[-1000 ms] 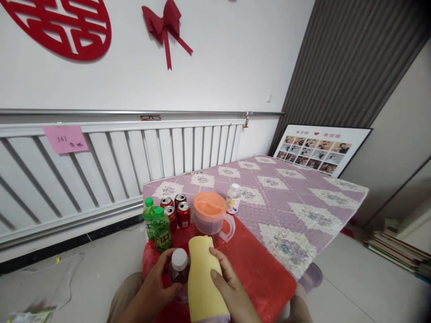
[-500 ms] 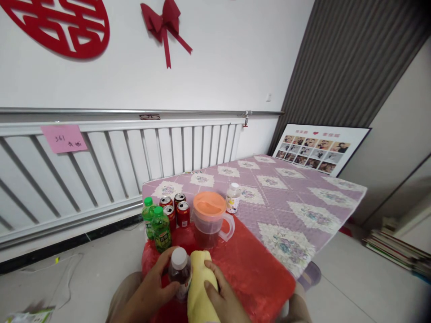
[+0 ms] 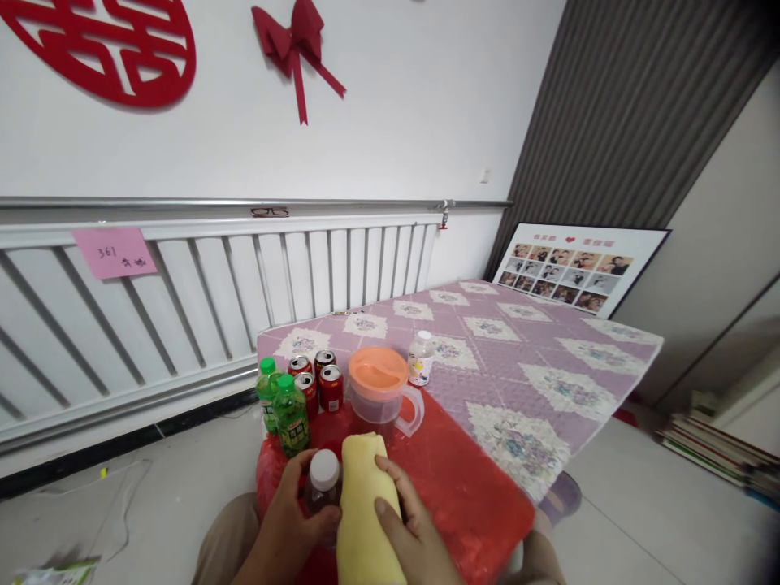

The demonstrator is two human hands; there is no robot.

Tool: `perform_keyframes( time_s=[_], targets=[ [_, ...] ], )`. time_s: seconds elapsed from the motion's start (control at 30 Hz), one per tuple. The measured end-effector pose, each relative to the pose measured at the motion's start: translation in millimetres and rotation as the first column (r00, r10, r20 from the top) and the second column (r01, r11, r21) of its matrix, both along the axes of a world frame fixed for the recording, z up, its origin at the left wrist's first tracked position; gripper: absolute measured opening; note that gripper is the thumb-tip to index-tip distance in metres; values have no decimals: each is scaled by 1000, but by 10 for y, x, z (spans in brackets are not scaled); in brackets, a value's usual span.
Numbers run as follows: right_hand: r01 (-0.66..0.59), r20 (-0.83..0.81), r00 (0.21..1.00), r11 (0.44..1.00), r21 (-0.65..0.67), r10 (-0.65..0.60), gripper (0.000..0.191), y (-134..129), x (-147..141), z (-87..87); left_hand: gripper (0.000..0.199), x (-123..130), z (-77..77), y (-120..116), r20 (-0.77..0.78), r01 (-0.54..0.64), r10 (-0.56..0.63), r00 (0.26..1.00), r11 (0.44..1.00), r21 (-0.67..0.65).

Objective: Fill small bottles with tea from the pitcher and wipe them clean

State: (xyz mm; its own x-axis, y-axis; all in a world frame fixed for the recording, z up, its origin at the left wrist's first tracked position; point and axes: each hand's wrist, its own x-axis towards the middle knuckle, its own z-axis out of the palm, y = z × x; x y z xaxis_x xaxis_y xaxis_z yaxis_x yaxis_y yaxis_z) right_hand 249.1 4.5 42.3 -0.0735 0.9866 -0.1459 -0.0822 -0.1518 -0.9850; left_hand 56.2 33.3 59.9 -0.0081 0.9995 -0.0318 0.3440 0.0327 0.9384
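My left hand [image 3: 296, 516] is wrapped round a clear bottle with a white cap [image 3: 325, 471], which stands upright at the near side of the red-covered surface [image 3: 451, 479]. In my right hand [image 3: 411, 520] is a folded yellow cloth [image 3: 369, 512], gripped between thumb and fingers. The cloth is right beside the bottle, hiding part of its right side, and my left thumb reaches toward its edge. Just beyond the cloth stands a clear plastic pitcher [image 3: 371, 410] with an orange lid [image 3: 378, 370], its lower part hidden by the cloth.
Two green-capped bottles [image 3: 292, 418] and several red cans [image 3: 331, 388] stand left of the pitcher. A small white-capped bottle [image 3: 422, 359] is behind its handle. A table with a floral purple cloth [image 3: 487, 357] extends behind, beside a white radiator [image 3: 213, 292].
The yellow cloth has risen slightly and shifted a little away from me, now covering more of the pitcher's base. My left hand stays on the bottle.
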Motion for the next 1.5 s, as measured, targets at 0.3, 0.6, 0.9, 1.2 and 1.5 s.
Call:
perform_keyframes(
  time_s=[0.3, 0.6, 0.9, 1.2, 1.5],
  targets=[
    [-30, 378, 926, 999, 27, 18, 60, -15, 73, -437, 67, -150, 168, 113, -70, 333, -333, 940, 943, -15],
    [23, 201, 979, 994, 103, -43, 56, -51, 68, -81, 84, -103, 76, 77, -60, 333, -331, 942, 943, 17],
    [29, -115, 993, 999, 19, -26, 67, 8, 36, -120, 71, -1, -1, -8, -27, 47, -47, 999, 999, 6],
    [-19, 348, 937, 999, 44, 2, 58, 1, 42, -336, 55, -133, 99, 39, 45, 212, -213, 976, 977, 36],
    [-19, -130, 991, 999, 29, 23, 70, -6, 22, 16, 64, -282, -248, 180, 224, 362, -363, 904, 931, 45]
  ],
)
